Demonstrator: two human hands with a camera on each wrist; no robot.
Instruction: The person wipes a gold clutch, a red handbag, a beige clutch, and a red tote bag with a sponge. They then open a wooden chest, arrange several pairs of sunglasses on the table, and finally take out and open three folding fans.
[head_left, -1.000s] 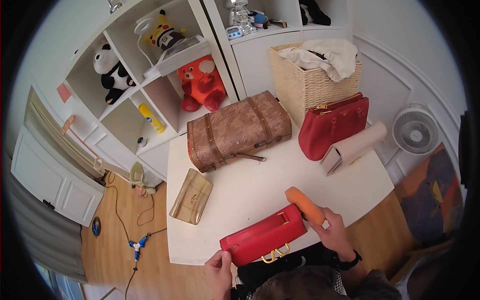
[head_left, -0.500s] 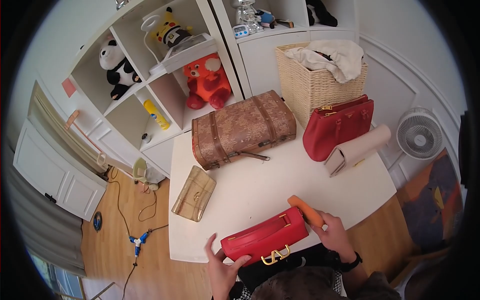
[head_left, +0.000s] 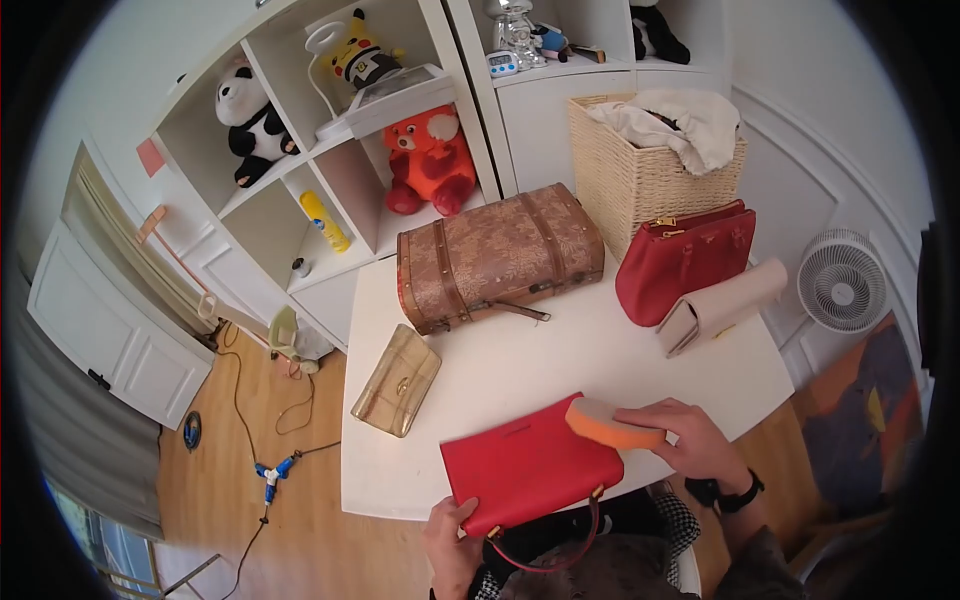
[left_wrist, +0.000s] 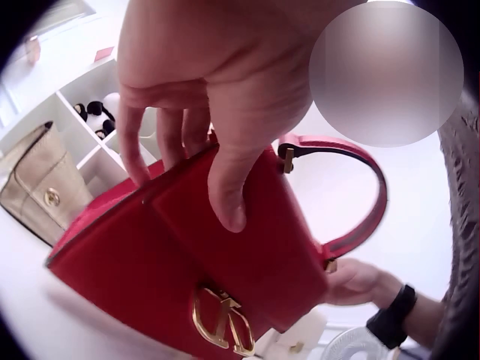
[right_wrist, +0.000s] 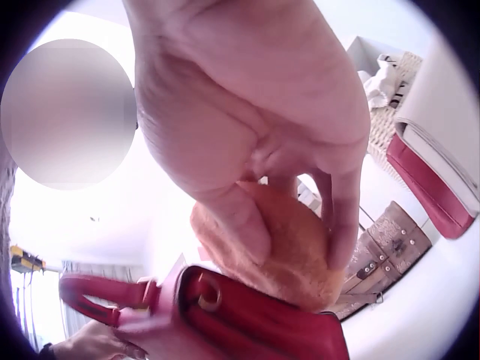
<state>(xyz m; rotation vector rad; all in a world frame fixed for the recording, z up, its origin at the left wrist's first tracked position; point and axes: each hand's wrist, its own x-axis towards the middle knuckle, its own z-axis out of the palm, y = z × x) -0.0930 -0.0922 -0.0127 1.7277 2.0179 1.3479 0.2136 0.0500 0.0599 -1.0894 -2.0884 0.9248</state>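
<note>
A red handbag lies tilted over the table's near edge, its plain side up and its handle hanging toward the person. My left hand grips its near left corner; in the left wrist view the thumb lies on the flap side, above the gold clasp. The right hand holds an orange sponge with a greyish face against the bag's right part. In the right wrist view, thumb and fingers pinch the sponge from both sides, right at the bag's edge.
On the white table stand a gold clutch at left, a brown patterned case at the back, and a dark red tote beside a pale pink bag at right. Behind are a wicker basket and shelves with plush toys.
The red handbag has been turned over, from top and gold clasp showing to its plain side up. The left hand has regripped the corner, and the sponge has moved from the bag's end onto that side.
</note>
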